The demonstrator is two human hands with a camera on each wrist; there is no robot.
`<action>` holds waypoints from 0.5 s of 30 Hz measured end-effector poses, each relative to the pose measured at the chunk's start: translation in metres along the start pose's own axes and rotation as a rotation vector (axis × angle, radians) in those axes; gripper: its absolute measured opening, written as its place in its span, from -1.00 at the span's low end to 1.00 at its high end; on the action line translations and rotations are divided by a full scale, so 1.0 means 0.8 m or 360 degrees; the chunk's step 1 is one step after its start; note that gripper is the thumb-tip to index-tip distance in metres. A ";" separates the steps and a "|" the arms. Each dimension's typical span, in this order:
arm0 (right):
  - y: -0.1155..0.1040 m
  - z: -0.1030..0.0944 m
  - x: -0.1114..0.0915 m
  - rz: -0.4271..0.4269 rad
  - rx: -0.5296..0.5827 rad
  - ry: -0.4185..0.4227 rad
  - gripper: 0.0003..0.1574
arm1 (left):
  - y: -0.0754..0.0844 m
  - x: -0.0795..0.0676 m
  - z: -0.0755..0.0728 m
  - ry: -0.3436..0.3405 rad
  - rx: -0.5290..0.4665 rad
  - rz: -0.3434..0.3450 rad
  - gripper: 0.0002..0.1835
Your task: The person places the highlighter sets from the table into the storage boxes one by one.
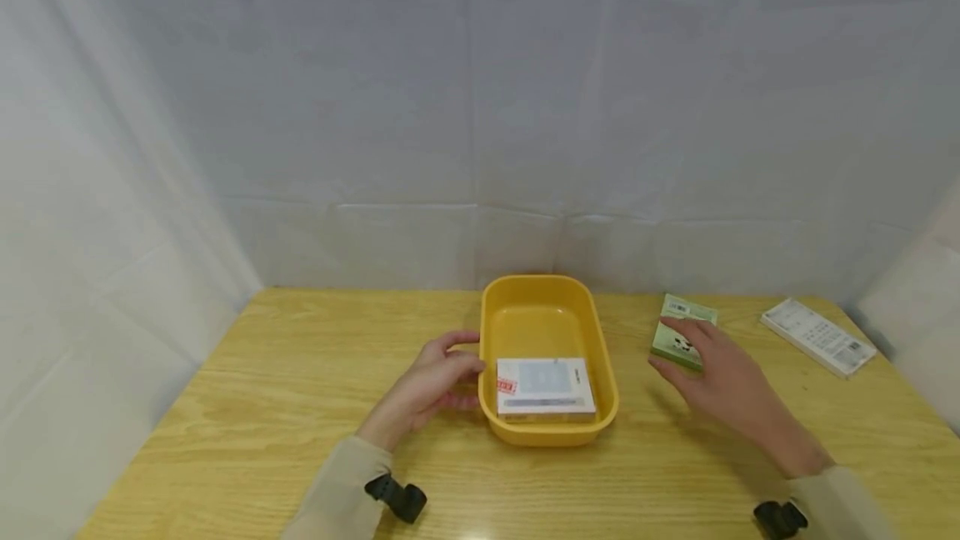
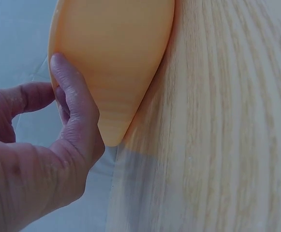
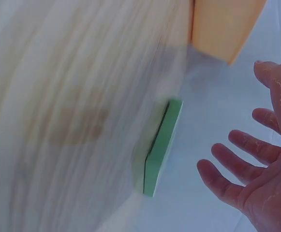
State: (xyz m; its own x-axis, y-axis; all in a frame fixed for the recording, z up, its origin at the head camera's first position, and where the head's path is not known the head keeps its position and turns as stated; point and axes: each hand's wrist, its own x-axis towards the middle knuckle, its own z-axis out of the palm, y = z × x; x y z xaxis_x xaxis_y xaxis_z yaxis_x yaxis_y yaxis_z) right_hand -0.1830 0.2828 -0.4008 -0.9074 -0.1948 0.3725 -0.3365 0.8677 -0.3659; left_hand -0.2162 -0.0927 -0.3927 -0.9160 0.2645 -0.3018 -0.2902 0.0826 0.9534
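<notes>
A yellow tray [image 1: 551, 438] stands in the middle of the table, with a white box [image 1: 546, 386] lying in its near end. My left hand [image 1: 442, 377] holds the tray's left side; the left wrist view shows bent fingers [image 2: 80, 104] against the outer wall and the thumb at the rim. To the tray's right lies a green box [image 1: 666, 343] with a panda picture, partly covered by my right hand [image 1: 723, 382]. That hand hovers close over it, thumb and fingers spread apart. In the right wrist view a gap shows between the fingers [image 3: 239, 166] and the green box [image 3: 162, 147].
A white flat box [image 1: 817, 336] with printed text lies at the far right of the wooden table [image 1: 300, 407]. White sheeting [image 1: 450, 107] hangs behind the table and along both sides. Black straps [image 1: 397, 497] sit on both wrists.
</notes>
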 end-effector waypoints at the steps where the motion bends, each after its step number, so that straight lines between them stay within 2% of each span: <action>1: 0.004 -0.003 0.000 0.0007 -0.0025 0.0001 -0.26 | 0.000 0.000 0.000 -0.0001 -0.0002 -0.0003 -0.39; 4: 0.014 -0.011 -0.002 0.0020 -0.0105 0.0001 -0.23 | 0.000 0.000 0.000 0.0002 -0.0004 -0.0010 -0.39; 9: 0.037 -0.015 -0.005 -0.0054 -0.0257 0.0108 -0.19 | 0.000 0.001 -0.001 -0.0004 -0.0004 -0.0011 -0.39; 12: 0.052 -0.017 -0.008 -0.0097 -0.0301 0.0172 -0.16 | 0.000 0.000 -0.001 -0.0014 -0.0005 -0.0007 -0.38; 15: 0.064 -0.021 -0.012 -0.0084 -0.0312 0.0182 -0.15 | 0.001 -0.001 -0.001 -0.0026 -0.0009 -0.0004 -0.38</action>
State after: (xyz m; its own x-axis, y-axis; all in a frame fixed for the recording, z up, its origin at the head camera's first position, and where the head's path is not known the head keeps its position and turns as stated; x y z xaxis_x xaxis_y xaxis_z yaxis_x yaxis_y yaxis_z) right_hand -0.1873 0.3362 -0.4088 -0.8514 -0.1990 0.4853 -0.3175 0.9320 -0.1749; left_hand -0.2159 -0.0940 -0.3921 -0.9105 0.2802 -0.3042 -0.2942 0.0781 0.9525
